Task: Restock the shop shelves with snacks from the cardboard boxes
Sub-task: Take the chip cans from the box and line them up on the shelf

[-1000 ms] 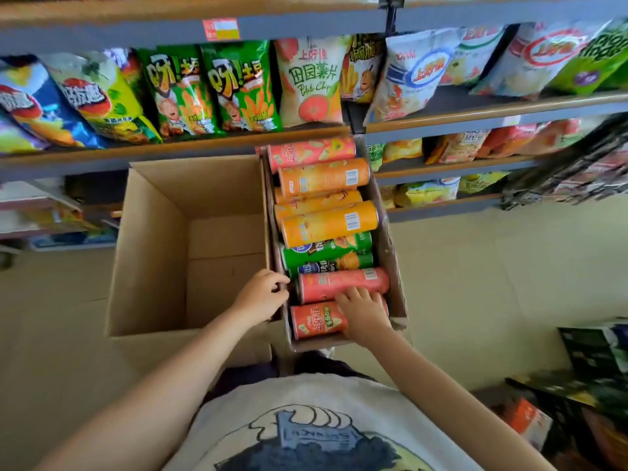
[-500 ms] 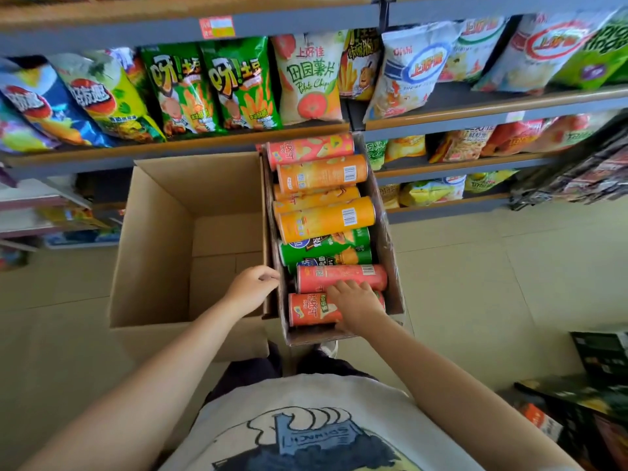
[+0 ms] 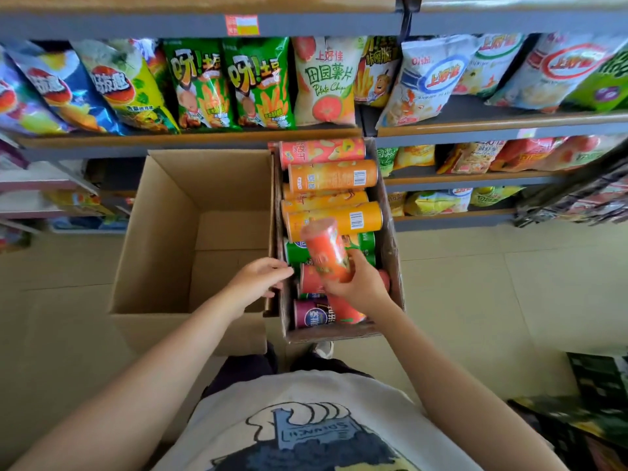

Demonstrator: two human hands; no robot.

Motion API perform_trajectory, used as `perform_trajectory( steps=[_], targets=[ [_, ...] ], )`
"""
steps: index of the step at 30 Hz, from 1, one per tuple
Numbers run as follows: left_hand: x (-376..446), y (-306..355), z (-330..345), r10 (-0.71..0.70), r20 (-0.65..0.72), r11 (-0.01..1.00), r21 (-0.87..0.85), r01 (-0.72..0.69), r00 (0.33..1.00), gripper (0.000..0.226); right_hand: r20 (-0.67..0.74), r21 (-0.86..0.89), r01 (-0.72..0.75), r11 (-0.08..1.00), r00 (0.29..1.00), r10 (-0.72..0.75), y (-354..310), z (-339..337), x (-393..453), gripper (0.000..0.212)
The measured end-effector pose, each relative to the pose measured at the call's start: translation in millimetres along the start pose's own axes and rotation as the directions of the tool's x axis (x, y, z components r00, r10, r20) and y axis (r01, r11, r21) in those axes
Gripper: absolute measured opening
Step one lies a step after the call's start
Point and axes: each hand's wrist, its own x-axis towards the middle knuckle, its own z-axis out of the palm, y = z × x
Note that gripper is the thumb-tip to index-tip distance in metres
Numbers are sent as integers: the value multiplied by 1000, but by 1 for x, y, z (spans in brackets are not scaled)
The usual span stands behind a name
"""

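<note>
While my right hand (image 3: 356,283) curls its fingers around the lower part of a red can (image 3: 326,248) at frame centre, I see my left hand (image 3: 258,280) with fingers loosely extended, resting on the left wall of the full box (image 3: 394,266). Both boxes sit on a pale tiled floor (image 3: 492,300) below grey shelves (image 3: 190,141) of chip bags. That can tilts upward, long axis toward the upper left, above the cans lying crosswise. An empty box (image 3: 163,232) stands centre-left.

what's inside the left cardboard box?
Nothing visible: the left cardboard box shows only bare inner walls and bottom flaps. Its near-right corner is hidden behind the left hand, which rests on the edge. All the tubes lie in the right box.
</note>
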Motion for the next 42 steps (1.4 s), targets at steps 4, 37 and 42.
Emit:
perform_trajectory(
  steps=[4,37,42],
  targets=[
    [-5,14,24,77,214,960,-281,-14,974,52,4,143,49,989,999,-50,-54,2,7,39],
    [-92,153,-100,294,-270,699,-593,-399,917,49,248,746,-103,658,960,-131,-217,-103,10,37],
    [-130,269,-155,560,-390,584,-441,-682,731,72,40,785,169,596,946,-320,-327,-149,11,64]
  ],
)
